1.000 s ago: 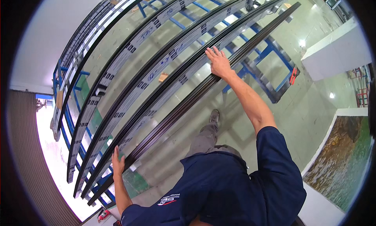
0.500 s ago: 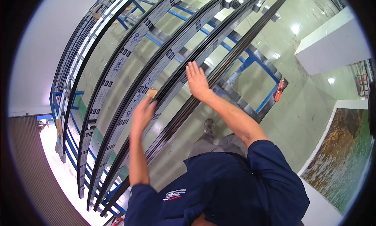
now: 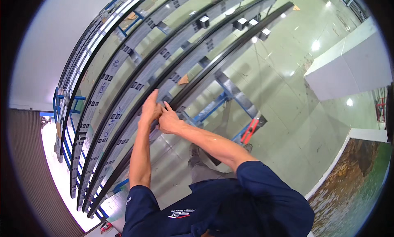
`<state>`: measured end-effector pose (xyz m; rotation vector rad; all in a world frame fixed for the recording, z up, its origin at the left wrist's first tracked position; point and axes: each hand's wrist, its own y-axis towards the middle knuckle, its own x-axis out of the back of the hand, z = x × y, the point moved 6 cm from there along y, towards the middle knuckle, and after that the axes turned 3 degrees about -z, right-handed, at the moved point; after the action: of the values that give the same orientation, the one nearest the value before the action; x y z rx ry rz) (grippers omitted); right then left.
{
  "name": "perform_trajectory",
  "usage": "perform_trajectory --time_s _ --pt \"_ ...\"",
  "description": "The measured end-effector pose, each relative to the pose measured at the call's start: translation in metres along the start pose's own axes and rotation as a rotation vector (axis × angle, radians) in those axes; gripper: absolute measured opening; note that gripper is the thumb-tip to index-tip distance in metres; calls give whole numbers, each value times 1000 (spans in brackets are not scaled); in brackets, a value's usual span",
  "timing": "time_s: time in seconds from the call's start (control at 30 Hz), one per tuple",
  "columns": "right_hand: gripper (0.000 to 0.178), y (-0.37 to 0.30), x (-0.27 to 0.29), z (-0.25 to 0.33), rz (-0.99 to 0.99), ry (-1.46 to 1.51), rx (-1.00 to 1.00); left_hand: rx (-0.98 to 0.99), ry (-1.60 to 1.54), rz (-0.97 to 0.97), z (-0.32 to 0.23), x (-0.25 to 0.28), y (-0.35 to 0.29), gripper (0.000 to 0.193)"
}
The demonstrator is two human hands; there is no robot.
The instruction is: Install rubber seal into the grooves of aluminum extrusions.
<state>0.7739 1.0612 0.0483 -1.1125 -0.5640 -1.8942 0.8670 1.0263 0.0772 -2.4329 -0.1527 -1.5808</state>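
My left hand [image 3: 151,109] is over the nearer dark long profiles, its index finger stretched out along them. Close against it, my right hand [image 3: 169,120] has its index finger extended; its other fingers are partly hidden where the hands meet. Nothing held shows in either hand. Just beyond the hands runs a dark profile [image 3: 201,54] with a pale, printed film strip on its side. The nearest dark brown profile [image 3: 230,48] passes by my right fingertips. Whether the fingertips press on a profile cannot be made out.
Several more filmed profiles [image 3: 108,79] lie side by side to the left on blue trestles [image 3: 211,107]. A red utility knife [image 3: 249,131] rests on the near trestle's end. A white block-like pillar [image 3: 349,58] stands at right; a ribbed shutter [image 3: 30,167] is at left.
Both hands have come together; the right moved left and nearer me, away from the profiles it lay flat over. My view has shifted, and the trestle appears lower and further left.
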Motion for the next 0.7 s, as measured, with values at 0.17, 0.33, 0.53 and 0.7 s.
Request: perform_trajectory --time_s 0.17,0.33,0.53,0.7 --pt "62 -147 105 -121 -361 286 76 68 24 -120 -21 10 3 64" --pt "67 -201 200 -322 -607 189 -285 100 -44 -260 -46 -8 16 64" --pt "72 -117 302 -452 -568 -166 -272 217 -97 -391 -38 -24 -4 65" --pt "70 -61 340 -572 -493 -353 -375 224 -143 -453 -64 -23 4 69"
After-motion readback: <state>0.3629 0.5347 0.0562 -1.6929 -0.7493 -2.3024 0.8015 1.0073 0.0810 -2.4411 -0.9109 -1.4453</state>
